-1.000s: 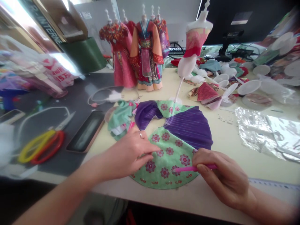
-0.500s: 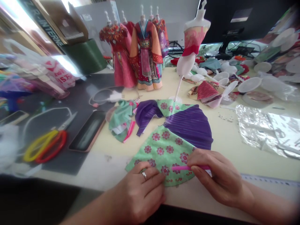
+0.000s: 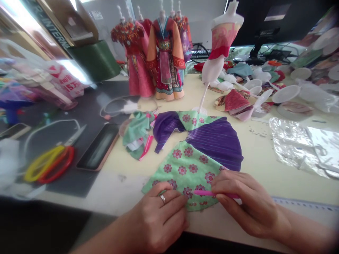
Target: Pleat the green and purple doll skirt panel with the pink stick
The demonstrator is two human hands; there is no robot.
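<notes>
A green and purple fabric piece (image 3: 182, 169) with red flower prints lies spread on the table near its front edge. My left hand (image 3: 164, 215), with a ring on one finger, rests on the lower edge of the green part, its fingers curled; what they hold, if anything, is hidden. My right hand (image 3: 246, 201) grips a pink pen-like stick (image 3: 203, 193), whose tip points left over the flower prints. Beside the fabric, on its left, is a crumpled green and pink cloth piece (image 3: 137, 135).
Red-and-yellow-handled scissors (image 3: 50, 164) and a phone (image 3: 99, 148) lie left. Dressed doll forms (image 3: 165, 60) and a bare-stand mannequin (image 3: 221, 46) stand behind. Fabric scraps (image 3: 237, 100), a clear plastic packet (image 3: 293, 144) and a ruler (image 3: 304, 204) are right.
The camera view has shifted slightly. The pink stick and my right hand sit marginally lower; my left hand keeps its place on the fabric.
</notes>
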